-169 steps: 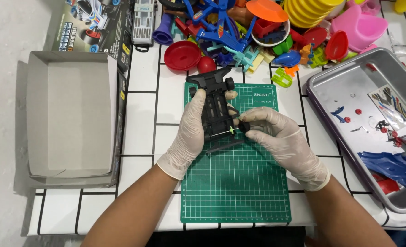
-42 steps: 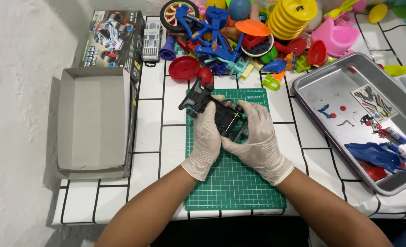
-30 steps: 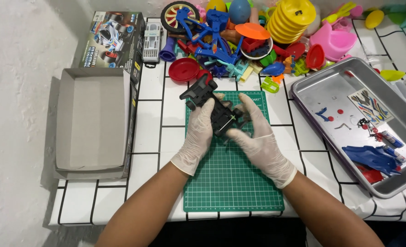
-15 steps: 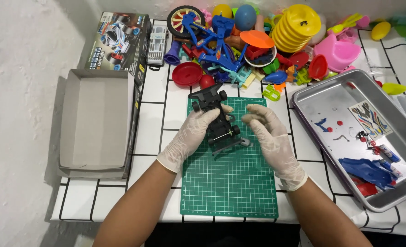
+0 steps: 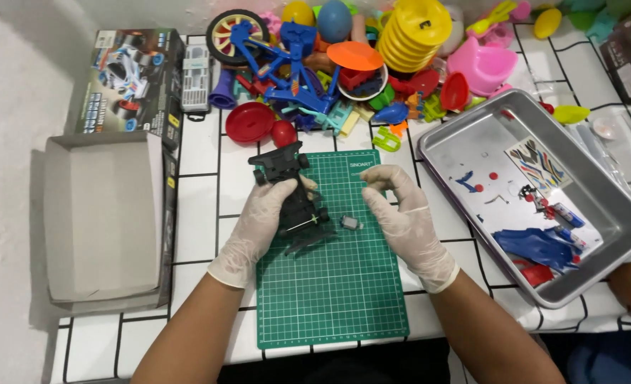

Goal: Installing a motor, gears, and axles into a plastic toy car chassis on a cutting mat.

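1. Since half a second ago, right hand [image 5: 404,217] has let go of toy car frame [image 5: 292,195]; fingers loosely curled, holding nothing.
2. Left hand [image 5: 269,213] grips frame over green mat [image 5: 330,299].
3. Small grey motor [image 5: 351,223] lies on mat between hands.

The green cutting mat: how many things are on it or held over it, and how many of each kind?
Black plastic toy car chassis, held by the gloved left hand: 1
Small grey metal motor, lying on the green cutting mat beside the gloved right hand: 1
Total: 2
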